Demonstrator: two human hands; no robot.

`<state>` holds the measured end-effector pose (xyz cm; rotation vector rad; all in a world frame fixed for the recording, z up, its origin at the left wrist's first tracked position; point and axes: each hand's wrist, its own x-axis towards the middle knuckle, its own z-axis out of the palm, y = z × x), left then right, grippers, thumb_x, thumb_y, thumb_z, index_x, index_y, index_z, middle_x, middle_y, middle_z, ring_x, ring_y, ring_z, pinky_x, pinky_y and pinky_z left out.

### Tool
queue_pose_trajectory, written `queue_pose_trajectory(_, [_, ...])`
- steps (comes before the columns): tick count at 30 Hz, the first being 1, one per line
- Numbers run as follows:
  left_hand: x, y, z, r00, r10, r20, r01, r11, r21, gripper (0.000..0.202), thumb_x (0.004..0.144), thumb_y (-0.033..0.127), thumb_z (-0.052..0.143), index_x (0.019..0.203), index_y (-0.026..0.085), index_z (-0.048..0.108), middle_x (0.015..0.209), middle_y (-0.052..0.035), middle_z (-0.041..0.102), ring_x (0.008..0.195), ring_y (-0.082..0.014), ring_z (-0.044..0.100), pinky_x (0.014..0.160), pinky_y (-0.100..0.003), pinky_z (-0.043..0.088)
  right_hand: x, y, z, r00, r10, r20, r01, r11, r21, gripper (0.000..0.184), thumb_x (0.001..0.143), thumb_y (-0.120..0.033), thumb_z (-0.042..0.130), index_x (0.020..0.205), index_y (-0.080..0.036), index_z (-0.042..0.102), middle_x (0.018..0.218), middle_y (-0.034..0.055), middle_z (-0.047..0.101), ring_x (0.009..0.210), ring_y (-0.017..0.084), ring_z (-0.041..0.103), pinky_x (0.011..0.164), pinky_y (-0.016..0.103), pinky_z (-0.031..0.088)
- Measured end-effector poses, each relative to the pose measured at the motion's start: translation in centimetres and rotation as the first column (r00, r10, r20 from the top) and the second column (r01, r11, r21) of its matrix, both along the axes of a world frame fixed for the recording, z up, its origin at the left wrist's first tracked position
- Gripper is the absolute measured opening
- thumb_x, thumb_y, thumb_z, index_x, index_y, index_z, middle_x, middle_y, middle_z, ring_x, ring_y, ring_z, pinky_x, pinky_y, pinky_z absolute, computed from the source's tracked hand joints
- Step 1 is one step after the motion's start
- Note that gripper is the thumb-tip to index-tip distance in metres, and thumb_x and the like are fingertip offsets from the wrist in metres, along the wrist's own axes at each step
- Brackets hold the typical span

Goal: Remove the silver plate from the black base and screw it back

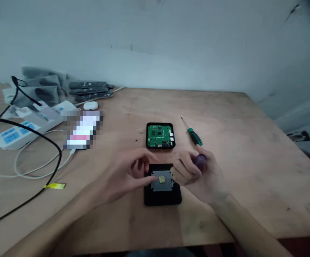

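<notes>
Black case (162,200) lain on desk (224,117), grey plate (162,181) inside. Plate touched by left hand (128,175), fingers spread. Purple-handled tool (200,161) clamped in right hand (198,175). Green board (160,135) and screwdriver (194,134) lain behind.

Hidden, blurred and cut-off parts around the black case (162,198)

The right hand (198,173) wraps a purple handle (200,160), hiding its shaft and tip; the left hand (128,173) covers the case's upper left corner. Left of the case a flat object (82,129) is pixelated beyond reading. The black cable (37,134) and power strip (23,125) run off the left edge; both forearms leave at the bottom.
</notes>
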<state>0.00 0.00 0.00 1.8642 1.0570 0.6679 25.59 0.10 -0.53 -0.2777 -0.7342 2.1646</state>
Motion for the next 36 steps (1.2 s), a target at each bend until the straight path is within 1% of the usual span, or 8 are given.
queue_pose_trajectory(2, [-0.2,0.0,-2.2,1.000,-0.020,0.014,0.021,0.998,-0.056,0.040,0.094,0.047,0.085,0.125,0.023,0.074,0.082,0.0023,0.062,0.071,-0.0130,0.057,0.060,-0.025,0.044,-0.1,0.0,-0.1,1.000,0.030,0.006,-0.030,0.999,0.028,0.062,0.113,-0.057,0.043,0.063,-0.021,0.043,0.058,-0.0055,0.027,0.052,0.012,0.019,0.051,0.030,0.021])
queue_pose_trajectory(4, [-0.3,-0.1,-3.0,1.000,-0.022,-0.001,0.022,0.997,-0.073,0.047,0.091,0.053,0.088,0.125,0.023,0.075,0.076,0.0047,0.056,0.065,-0.0110,0.050,0.057,-0.024,0.038,-0.3,0.0,-0.2,0.998,0.052,0.024,-0.053,0.997,0.049,0.061,0.113,-0.057,0.044,0.063,-0.021,0.043,0.057,-0.0057,0.027,0.051,0.012,0.019,0.051,0.030,0.021])
queue_pose_trajectory(6, [-0.2,-0.2,-2.8,1.000,-0.022,-0.011,0.021,0.999,-0.033,0.051,0.087,0.057,0.091,0.124,0.024,0.076,0.076,0.0046,0.057,0.064,-0.0106,0.048,0.058,-0.024,0.037,-0.3,-0.1,-0.2,0.997,0.060,0.054,-0.063,0.997,0.050,0.061,0.113,-0.056,0.044,0.063,-0.021,0.044,0.057,-0.0057,0.027,0.051,0.012,0.020,0.052,0.030,0.021])
queue_pose_trajectory(11, [-0.2,-0.2,-1.8,0.995,-0.067,-0.067,0.074,0.991,0.112,0.062,0.078,0.065,0.095,0.124,0.027,0.078,0.085,0.0003,0.065,0.075,-0.0167,0.058,0.067,-0.029,0.043,-0.4,-0.1,-0.2,0.992,0.063,0.108,-0.068,0.997,0.043,0.064,0.112,-0.063,0.044,0.063,-0.022,0.044,0.057,-0.0058,0.028,0.051,0.012,0.020,0.051,0.031,0.021])
queue_pose_trajectory(15, [-0.6,-0.1,-2.2,0.980,-0.143,-0.136,0.159,0.981,0.110,0.070,0.074,0.072,0.094,0.127,0.029,0.076,0.089,-0.0009,0.065,0.083,-0.0206,0.060,0.075,-0.033,0.045,-0.5,-0.1,-0.6,0.991,0.062,0.121,-0.067,0.997,0.036,0.067,0.110,-0.070,0.044,0.063,-0.023,0.043,0.056,-0.0062,0.028,0.050,0.012,0.019,0.050,0.031,0.020])
queue_pose_trajectory(22, [-0.8,0.0,-2.8,0.963,-0.190,-0.191,0.212,0.972,0.105,0.074,0.076,0.071,0.094,0.133,0.029,0.073,0.099,-0.0034,0.067,0.093,-0.0236,0.061,0.083,-0.035,0.045,-0.6,-0.1,-0.9,0.990,0.081,0.116,-0.086,0.995,0.041,0.063,0.112,-0.063,0.040,0.064,-0.022,0.045,0.058,-0.0053,0.030,0.051,0.012,0.021,0.050,0.030,0.021])
queue_pose_trajectory(31, [-1.0,0.3,-2.6,0.964,-0.204,-0.171,0.222,0.971,0.094,0.073,0.075,0.068,0.096,0.133,0.030,0.073,0.095,-0.0019,0.067,0.092,-0.0231,0.061,0.082,-0.034,0.044,-0.8,-0.3,-0.4,0.983,0.067,0.174,-0.078,0.995,0.059,0.061,0.113,-0.061,0.042,0.066,-0.022,0.046,0.059,-0.0052,0.032,0.052,0.012,0.024,0.052,0.030,0.022])
queue_pose_trajectory(36, [-1.0,0.3,-2.8,0.966,-0.208,-0.154,0.227,0.967,0.119,0.073,0.075,0.069,0.096,0.131,0.029,0.074,0.092,-0.0009,0.066,0.089,-0.0218,0.061,0.080,-0.034,0.043,-0.7,-0.4,-0.5,0.979,0.048,0.199,-0.076,0.988,0.134,0.054,0.110,-0.056,0.047,0.069,-0.021,0.051,0.060,-0.0034,0.037,0.054,0.014,0.031,0.052,0.030,0.024])
